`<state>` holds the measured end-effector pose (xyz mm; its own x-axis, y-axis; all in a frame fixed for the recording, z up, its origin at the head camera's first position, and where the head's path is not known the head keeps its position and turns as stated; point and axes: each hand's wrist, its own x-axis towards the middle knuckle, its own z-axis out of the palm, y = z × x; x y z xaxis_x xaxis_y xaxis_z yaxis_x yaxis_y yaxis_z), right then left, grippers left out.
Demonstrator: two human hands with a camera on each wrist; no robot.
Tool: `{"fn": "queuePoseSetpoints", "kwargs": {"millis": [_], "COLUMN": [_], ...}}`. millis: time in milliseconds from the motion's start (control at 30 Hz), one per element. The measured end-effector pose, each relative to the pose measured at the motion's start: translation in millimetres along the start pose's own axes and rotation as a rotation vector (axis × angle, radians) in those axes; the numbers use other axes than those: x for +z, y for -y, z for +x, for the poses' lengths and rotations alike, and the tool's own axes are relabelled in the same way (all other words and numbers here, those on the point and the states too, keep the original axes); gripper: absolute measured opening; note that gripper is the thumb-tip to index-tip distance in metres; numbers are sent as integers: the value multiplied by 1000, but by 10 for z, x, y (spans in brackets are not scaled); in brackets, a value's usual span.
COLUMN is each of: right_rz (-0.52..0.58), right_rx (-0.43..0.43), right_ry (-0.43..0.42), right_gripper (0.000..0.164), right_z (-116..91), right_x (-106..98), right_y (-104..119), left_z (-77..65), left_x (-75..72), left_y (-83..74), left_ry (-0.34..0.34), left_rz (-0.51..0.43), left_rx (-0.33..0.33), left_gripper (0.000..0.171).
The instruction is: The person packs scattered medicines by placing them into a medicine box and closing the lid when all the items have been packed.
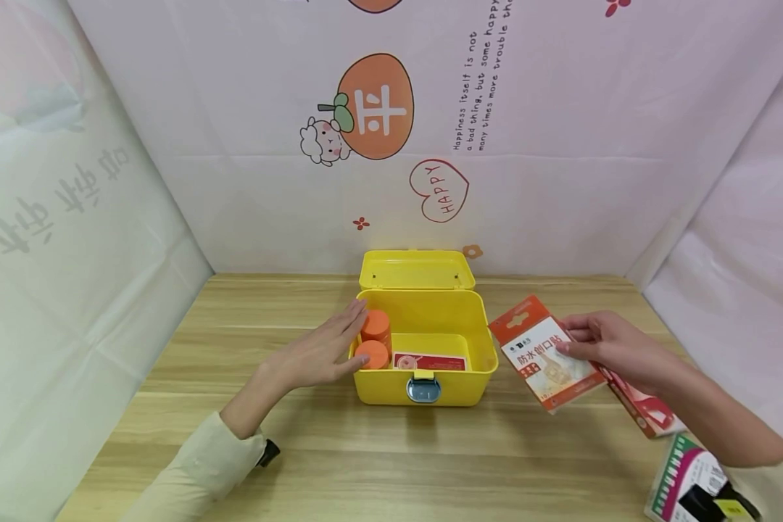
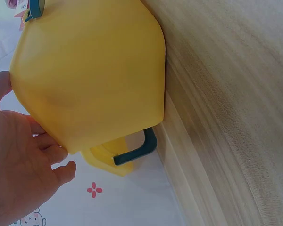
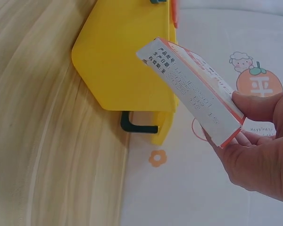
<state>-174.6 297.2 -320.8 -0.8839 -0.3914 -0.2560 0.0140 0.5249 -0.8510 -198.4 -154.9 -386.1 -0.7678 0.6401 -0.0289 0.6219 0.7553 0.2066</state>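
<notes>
A yellow storage box (image 1: pixel 391 388) stands on the table with its lid (image 1: pixel 417 270) raised at the back. Inside, two orange-capped bottles (image 1: pixel 373 355) stand along the left wall, beside a flat red and white box (image 1: pixel 431 362). My left hand (image 1: pixel 320 351) rests on the storage box's left rim, fingers extended; the left wrist view shows the hand (image 2: pixel 26 165) against the yellow side wall (image 2: pixel 94 70). Right of the storage box, my right hand (image 1: pixel 616 351) pinches an orange and white adhesive bandage box (image 1: pixel 548 355) between thumb and fingers, tilted in the air.
Under my right forearm lies a red and white box (image 1: pixel 649 406), partly covered. Nearer the front right corner is a green, white and purple box (image 1: pixel 681 478), partly hidden by the wrist camera. Printed white cloth (image 1: pixel 267 203) rises behind the wooden table (image 1: pixel 287 471).
</notes>
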Motion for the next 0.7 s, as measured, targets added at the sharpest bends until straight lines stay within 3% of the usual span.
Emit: {"fn": "queuePoseSetpoints", "kwargs": {"millis": [700], "right_rz": [-60], "right_rx": [-40], "right_ry": [17], "right_gripper": [50], "right_z": [130], "right_x": [43], "right_y": [303], "left_z": [-1], "left_x": [-1], "left_y": [-3], "left_ry": [-4], "left_rz": [0], "left_rx": [2], "left_gripper": [83]}}
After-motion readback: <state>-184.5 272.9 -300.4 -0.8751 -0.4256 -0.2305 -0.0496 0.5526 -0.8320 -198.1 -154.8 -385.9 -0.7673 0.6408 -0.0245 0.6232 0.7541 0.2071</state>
